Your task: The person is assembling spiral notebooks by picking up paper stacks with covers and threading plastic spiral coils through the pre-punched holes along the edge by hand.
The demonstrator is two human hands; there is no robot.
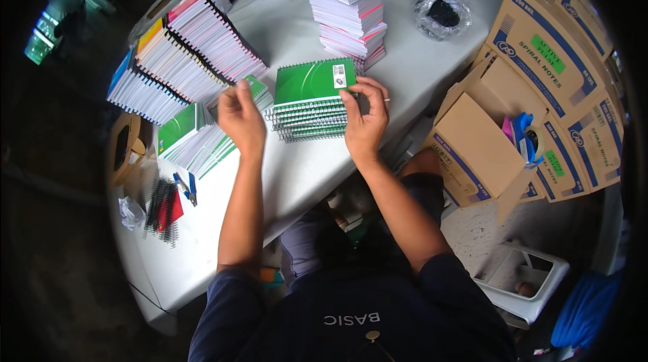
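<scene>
A stack of green spiral notebooks [314,85] lies in front of me on the table, the top one showing a white label. My right hand [368,116] grips the stack's right side, thumb on the near corner of the top notebook and fingers bent over its edge. To the left of the stack, my left hand [241,119] is raised with its fingers curled in, and nothing shows in it. Just behind and beside that hand are more green notebooks [181,127], fanned in a leaning row; the hand partly hides them.
Thick rows of spiral-bound notebooks [196,45] stand at the far left. A tall notebook pile [344,8] rises behind the stack. Loose black coils [160,210] and blue-handled pliers [185,188] lie at left. Cardboard boxes [472,146], one holding tape rolls [528,139], stand at right.
</scene>
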